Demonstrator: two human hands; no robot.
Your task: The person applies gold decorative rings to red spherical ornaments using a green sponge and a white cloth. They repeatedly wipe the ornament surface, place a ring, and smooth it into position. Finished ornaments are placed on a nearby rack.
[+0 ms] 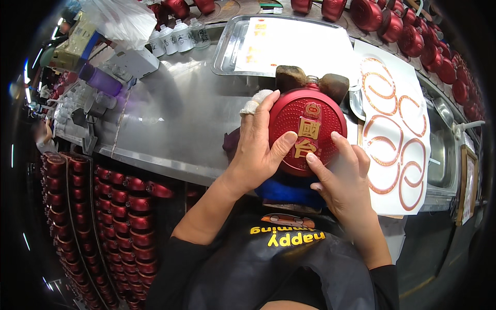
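Observation:
A round, flat red bottle (283,116) with a dotted face rests in front of me, its threaded neck pointing away between two worn brown pads (290,80). Gold raised characters (309,129) and a small emblem run down the middle of its face. My left hand (257,147) is closed around the bottle's left side, thumb lying on the face beside the characters. White wrapping (254,103) covers part of that hand's fingers. My right hand (345,173) has curled fingers pressing on the lower character and the right of the face. Blue material (289,192) shows under the bottle.
Behind the bottle, a metal tray (223,54) carries a white sheet (294,44) with gold stickers. To the right lies a sheet of curved red-gold strips (395,150), near a sink (443,155). Small white bottles (181,36) stand back left; racks of red bottles (124,206) are lower left.

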